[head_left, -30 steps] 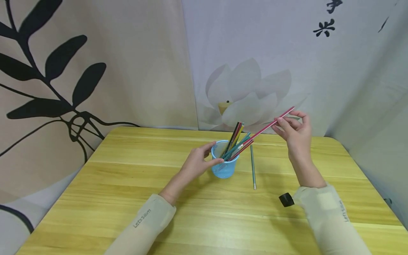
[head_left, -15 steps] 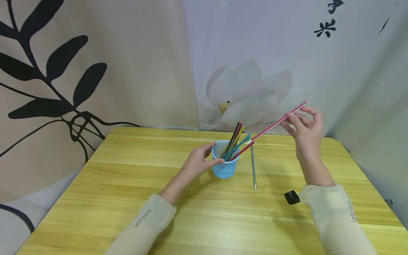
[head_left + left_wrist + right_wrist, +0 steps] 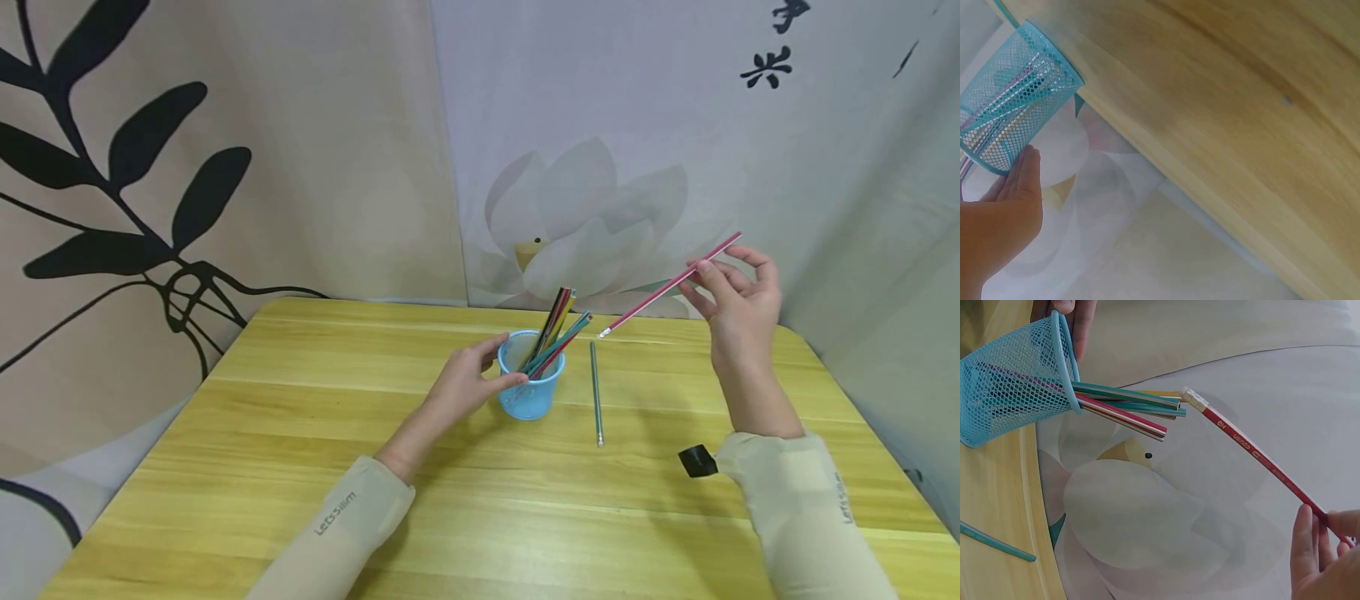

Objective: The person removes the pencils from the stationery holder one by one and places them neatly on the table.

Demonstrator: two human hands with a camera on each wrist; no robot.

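A light-blue mesh pencil cup (image 3: pixel 528 400) stands on the table with several pencils (image 3: pixel 553 337) leaning in it, in black, yellow, green and red. My left hand (image 3: pixel 472 375) holds the cup at its rim from the left, the thumb at the front and the fingers on the far side. My right hand (image 3: pixel 742 317) pinches a red pencil (image 3: pixel 1254 453) between thumb and fingers, up in the air to the right of the cup. The pencil slants, its white eraser end pointing down toward the cup. One green pencil (image 3: pixel 596 393) lies on the table just right of the cup.
The wooden table (image 3: pixel 300 467) ends at its back edge close behind the cup. A printed cloth (image 3: pixel 360 150) with leaves and a flower hangs behind it. A small black block (image 3: pixel 698 461) sticks out from the right sleeve.
My right hand has moved to the right and slightly up, drawing the red pencil out of the cup. The other red pencil has sunk lower into the cup. The left hand stays in place.
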